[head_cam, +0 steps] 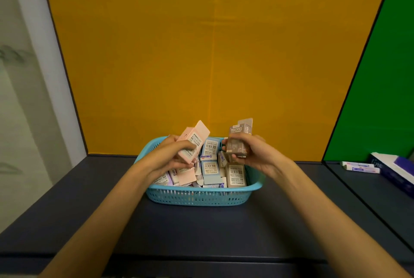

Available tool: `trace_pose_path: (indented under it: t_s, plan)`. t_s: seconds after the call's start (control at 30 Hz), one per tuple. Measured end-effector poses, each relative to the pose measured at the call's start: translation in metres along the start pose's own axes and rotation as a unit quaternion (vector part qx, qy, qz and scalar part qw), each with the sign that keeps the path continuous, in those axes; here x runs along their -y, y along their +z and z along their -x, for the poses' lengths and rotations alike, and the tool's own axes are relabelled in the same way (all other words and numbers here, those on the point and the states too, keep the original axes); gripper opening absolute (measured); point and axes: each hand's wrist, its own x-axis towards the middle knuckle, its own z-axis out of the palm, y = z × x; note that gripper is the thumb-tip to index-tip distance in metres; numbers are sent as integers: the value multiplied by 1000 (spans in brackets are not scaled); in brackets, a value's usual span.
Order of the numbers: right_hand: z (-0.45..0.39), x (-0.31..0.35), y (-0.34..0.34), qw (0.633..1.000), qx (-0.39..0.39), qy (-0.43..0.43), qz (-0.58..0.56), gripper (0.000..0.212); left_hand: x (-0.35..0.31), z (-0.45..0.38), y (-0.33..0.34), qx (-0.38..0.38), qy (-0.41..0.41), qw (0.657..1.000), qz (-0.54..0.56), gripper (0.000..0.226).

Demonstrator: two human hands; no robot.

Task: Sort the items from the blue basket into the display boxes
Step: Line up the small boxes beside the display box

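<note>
Both forearms reach in over the dark worktop (201, 228) to the blue basket (197, 197), heaped with small cartons. Above its left half, the left hand (170, 154) has its grip curled round a tilted pink carton (193, 142). Above the right half, the right hand (253, 154) clasps a brown carton (238, 141), held upright. Far right, white tubes (360, 166) lie beside a purple display box (396, 170).

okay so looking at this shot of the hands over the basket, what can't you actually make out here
Head view only:
- Print on the pink carton in the left hand: too small.
- Lower half of the brown carton: covered by the right hand.
- Cartons deep in the blue plastic basket: buried under others.
- Purple display box: cut off by the right edge.
</note>
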Motion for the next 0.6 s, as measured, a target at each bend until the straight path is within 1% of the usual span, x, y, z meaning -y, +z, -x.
trace_pose_path:
  t_s: [0.07, 0.13, 0.27, 0.37, 0.43, 0.53, 0.57, 0.6]
  plan:
    - [2, -2, 0, 1000, -2, -8, 5, 35, -1, 2, 2, 28, -10, 995, 92, 36]
    - [5, -4, -1, 1000, -17, -24, 8, 34, -2, 4, 4, 57, -26, 986, 155, 36]
    - [16, -8, -5, 997, -39, -64, 19, 30, -3, 5, 8, 52, -45, 980, 186, 27]
    - [30, -8, -12, 993, -69, -91, 42, 29, -2, 2, 17, 52, -45, 984, 162, 28]
    - [42, -8, -20, 989, -86, -104, 63, 31, 0, -2, 27, 65, -33, 990, 117, 32]
    - [63, -9, -38, 977, -122, -127, 117, 29, 3, -4, 54, 71, -1, 996, 53, 52]
    - [71, -9, -45, 973, -135, -133, 134, 30, 5, -6, 64, 72, 11, 997, 38, 50]
    - [79, -9, -54, 968, -148, -138, 145, 32, 7, -7, 76, 78, 22, 996, 25, 44]
